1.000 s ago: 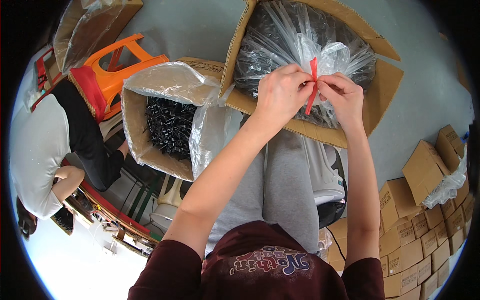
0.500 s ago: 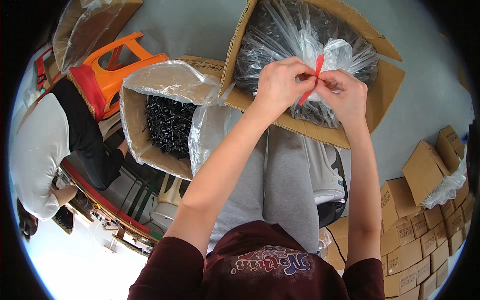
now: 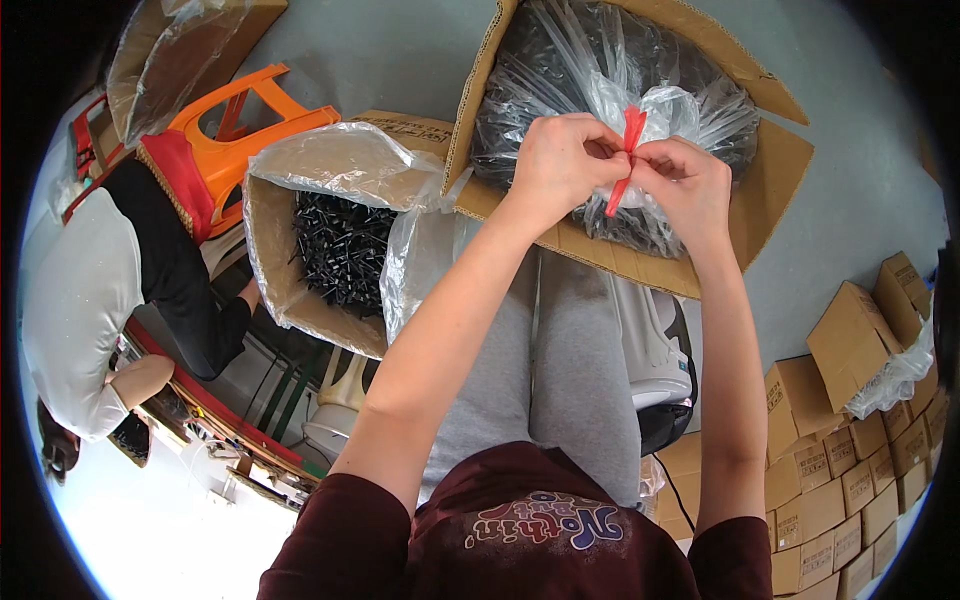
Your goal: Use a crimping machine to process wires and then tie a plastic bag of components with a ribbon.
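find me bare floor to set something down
Bare floor shows between the large carton and the box stack, and, at top, between that carton and the orange stool. Crowded: the clear bag, with left hand and right hand at its red strip.

A red strip (image 3: 634,125) crosses the gathered clear bag (image 3: 606,92).

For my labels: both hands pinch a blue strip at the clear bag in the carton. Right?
Not blue: the head view shows the strip is red. The left hand and right hand do pinch it at the clear bag in the carton.
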The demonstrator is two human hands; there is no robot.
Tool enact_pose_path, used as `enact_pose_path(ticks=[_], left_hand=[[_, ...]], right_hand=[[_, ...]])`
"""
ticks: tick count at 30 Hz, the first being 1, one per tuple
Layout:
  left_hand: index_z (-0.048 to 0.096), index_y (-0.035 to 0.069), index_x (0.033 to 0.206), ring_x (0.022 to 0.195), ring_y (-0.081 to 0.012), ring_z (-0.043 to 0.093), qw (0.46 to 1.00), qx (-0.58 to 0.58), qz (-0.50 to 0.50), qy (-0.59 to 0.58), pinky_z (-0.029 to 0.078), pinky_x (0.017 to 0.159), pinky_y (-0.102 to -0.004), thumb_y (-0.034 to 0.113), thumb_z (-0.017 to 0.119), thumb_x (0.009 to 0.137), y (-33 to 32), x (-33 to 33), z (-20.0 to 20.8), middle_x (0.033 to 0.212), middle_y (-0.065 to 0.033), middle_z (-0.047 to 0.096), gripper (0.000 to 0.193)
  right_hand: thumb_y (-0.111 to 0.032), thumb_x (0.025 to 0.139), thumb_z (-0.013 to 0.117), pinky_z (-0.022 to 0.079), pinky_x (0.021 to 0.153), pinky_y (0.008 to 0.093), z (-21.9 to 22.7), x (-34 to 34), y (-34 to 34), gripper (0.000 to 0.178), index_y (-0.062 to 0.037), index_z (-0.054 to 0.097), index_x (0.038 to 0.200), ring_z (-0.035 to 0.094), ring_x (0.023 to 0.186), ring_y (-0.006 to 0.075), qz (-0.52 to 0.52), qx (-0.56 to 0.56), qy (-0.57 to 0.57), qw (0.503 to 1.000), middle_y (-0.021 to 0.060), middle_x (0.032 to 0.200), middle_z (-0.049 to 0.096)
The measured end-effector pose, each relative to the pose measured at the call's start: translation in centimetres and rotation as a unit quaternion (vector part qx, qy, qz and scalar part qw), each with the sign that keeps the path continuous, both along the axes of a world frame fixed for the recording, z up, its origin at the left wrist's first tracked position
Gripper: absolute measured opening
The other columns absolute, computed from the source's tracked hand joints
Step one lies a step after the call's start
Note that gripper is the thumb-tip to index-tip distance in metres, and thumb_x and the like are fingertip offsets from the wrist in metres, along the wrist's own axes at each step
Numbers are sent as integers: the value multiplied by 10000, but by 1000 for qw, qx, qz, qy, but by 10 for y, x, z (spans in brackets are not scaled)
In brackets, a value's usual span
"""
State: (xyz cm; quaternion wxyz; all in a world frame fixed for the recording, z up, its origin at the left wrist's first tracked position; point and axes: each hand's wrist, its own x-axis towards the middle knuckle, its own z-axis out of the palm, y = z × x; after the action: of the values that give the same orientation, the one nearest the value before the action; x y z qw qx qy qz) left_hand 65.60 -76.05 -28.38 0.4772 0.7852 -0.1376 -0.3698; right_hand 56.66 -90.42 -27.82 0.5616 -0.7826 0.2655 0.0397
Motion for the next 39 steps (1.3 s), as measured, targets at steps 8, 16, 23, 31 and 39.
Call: enact_pose_path(ticks=[8,16,23,31,39], left_hand=[[705,-23,873,741,-97,646,994,-64,9,90,519,694,-237,88,733,736,3,5,-13,789,-58,694,179],[713,-9,865,768,-93,642,987,-81,51,129,515,709,-238,86,733,751,8,5,-11,811,-52,697,150],[715,-8,844,731,-113,649,997,-23,-18,78,522,688,-255,112,748,732,5,6,3,808,-63,699,167],[706,-20,852,719,-172,682,998,20,-23,-56,537,688,-265,95,740,704,1,-4,7,817,-104,689,191],[720,4,871,739,-126,673,999,-26,7,26,523,691,-234,82,727,762,0,-3,18,825,-73,684,135]], right_hand=[[-23,763,693,480,591,230,-5,-2,-12,123,26,700,876,588,630,86,-50,190,61,979,48,746,662],[-25,769,682,456,589,214,-11,-9,-11,113,27,698,867,573,620,79,-85,230,45,968,43,731,655],[-23,770,681,453,577,206,-3,-8,-1,102,27,696,858,566,612,72,-96,186,60,976,37,724,649],[-10,762,680,442,553,206,-2,-8,3,93,17,702,848,554,615,68,-95,157,43,982,28,730,641],[-2,757,678,442,595,212,-7,-17,1,101,30,700,850,552,645,76,-129,203,16,970,32,771,628]])
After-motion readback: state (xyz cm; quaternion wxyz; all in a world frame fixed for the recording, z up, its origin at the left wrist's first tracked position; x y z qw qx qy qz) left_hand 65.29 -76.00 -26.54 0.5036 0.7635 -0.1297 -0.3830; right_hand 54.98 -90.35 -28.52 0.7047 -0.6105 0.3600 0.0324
